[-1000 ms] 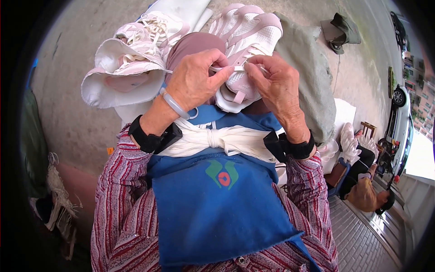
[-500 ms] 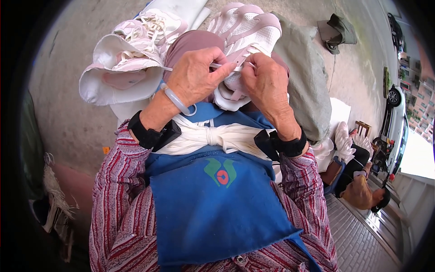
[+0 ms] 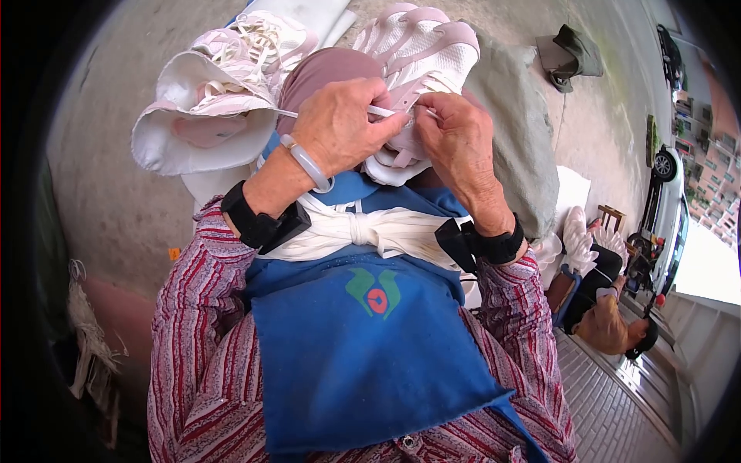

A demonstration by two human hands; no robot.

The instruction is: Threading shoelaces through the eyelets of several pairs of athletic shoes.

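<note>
A white and pink shoe upper (image 3: 428, 54) lies across my lap, its toe pointing away from me. Over its eyelet area both my hands are at work, close together. My left hand (image 3: 340, 123) pinches a flat white shoelace (image 3: 380, 112) between thumb and forefinger; part of the lace trails out to the left past the wrist. With fingertips closed on the lace, my right hand (image 3: 459, 143) rests against the upper's right side. The eyelets between the hands are partly hidden. A bundle of white laces (image 3: 363, 230) is tied across the blue apron (image 3: 340, 339).
More white and pink shoe uppers (image 3: 204, 127) are piled at the left. Grey-green cloth (image 3: 513, 131) drapes on the right. A dark bag-like thing (image 3: 579, 58) lies on the concrete floor. Another person (image 3: 610, 320) sits at the far right near shoe uppers, with a white car (image 3: 671, 224) beyond.
My left hand has shifted slightly right and down, its fingers still on the lace. My right hand has turned slightly, its fingers still pinched. The shoe upper stays nearly in place.
</note>
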